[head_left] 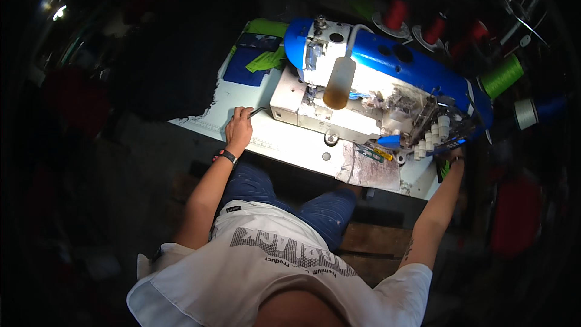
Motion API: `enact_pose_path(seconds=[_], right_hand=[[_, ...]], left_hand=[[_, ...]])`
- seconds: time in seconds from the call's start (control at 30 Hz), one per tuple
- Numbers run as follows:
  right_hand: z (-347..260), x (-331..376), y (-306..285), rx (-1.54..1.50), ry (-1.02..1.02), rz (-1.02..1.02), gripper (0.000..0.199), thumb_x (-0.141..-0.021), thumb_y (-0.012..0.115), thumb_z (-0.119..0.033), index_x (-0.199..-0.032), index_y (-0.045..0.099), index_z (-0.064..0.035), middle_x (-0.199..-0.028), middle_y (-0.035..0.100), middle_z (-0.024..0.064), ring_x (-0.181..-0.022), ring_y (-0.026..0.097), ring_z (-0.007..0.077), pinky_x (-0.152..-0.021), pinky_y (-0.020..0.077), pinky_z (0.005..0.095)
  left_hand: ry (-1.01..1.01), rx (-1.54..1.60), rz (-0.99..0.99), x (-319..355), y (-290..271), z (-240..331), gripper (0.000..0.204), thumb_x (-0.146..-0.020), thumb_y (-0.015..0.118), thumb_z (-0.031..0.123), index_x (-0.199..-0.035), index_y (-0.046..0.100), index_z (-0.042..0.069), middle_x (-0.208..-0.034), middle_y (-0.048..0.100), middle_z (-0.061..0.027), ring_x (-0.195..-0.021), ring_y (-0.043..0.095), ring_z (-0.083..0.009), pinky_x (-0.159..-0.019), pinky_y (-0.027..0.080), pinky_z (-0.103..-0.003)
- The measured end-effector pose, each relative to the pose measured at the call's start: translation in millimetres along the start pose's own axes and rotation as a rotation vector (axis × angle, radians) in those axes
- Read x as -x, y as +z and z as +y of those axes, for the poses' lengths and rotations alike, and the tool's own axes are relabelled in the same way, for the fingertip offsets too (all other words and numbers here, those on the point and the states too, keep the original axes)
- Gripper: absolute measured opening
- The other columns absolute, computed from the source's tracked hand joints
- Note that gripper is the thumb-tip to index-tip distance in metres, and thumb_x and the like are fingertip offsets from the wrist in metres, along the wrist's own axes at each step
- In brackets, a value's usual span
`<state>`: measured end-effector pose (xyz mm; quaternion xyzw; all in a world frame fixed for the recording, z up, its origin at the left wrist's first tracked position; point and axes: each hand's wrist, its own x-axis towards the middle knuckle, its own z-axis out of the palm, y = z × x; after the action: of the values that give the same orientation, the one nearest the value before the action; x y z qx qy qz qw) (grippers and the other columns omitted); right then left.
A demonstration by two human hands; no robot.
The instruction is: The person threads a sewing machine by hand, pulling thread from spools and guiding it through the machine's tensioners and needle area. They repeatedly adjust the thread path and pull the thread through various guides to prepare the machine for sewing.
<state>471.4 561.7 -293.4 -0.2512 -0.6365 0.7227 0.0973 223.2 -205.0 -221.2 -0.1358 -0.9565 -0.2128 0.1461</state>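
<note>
Beneath a bright light, a person's left hand (239,126) pinches dark tweezers (258,111) over a white table (290,145), just left of a blue-and-white sewing machine (387,54). The right hand (456,155) is at the machine's right end, its fingers too obscured to tell. A rightward slip could knock the tips against the casing.

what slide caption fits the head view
Left hand holding a slim dark tool beside a blue and white sewing machine, right hand partly hidden near its right end.

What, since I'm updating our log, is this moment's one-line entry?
left hand: holds dark slim tool | right hand: by right end of sewing machine, grip unclear | blue cloth: on table
</note>
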Motion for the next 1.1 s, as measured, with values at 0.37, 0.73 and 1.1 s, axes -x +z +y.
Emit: enact_pose_path(seconds=[0.37, 0.73, 1.1], right_hand=[[-19, -4, 44, 0.347, -0.174, -0.094, 0.033, -0.1, 0.045, -0.034, -0.124, 0.052, -0.0112, -0.118, 0.059, 0.0044, -0.106, 0.055, 0.0202, -0.093, 0.0444, 0.0389], [-37, 2, 63, -0.319, 0.032, 0.057, 0.034, -0.1, 0.047, -0.03, -0.126, 0.053, -0.0098, -0.121, 0.059, 0.0061, -0.108, 0.055, 0.0218, -0.094, 0.0446, 0.0398], [-110, -45, 65, 0.106, -0.079, 0.269, 0.036, -0.1, 0.046, -0.033, -0.121, 0.056, -0.0051, -0.112, 0.062, 0.0091, -0.1, 0.058, 0.0222, -0.091, 0.045, 0.0408]], left_hand=[[-0.025, 0.0, 0.014, 3, -9, -3, 0.022, -0.093, 0.053, 0.012, -0.114, 0.061, 0.016, -0.115, 0.056, -0.0081, -0.095, 0.063, -0.033, -0.08, 0.051, -0.044], [-0.048, -0.004, 0.016, 8, -9, -6, 0.025, -0.092, 0.054, 0.01, -0.115, 0.061, 0.015, -0.114, 0.057, -0.0074, -0.099, 0.062, -0.0326, -0.082, 0.051, -0.044], [-0.015, -0.001, 0.051, 4, -7, -4, 0.023, -0.093, 0.054, 0.013, -0.114, 0.062, 0.017, -0.114, 0.057, -0.0073, -0.097, 0.063, -0.0327, -0.081, 0.051, -0.044]])
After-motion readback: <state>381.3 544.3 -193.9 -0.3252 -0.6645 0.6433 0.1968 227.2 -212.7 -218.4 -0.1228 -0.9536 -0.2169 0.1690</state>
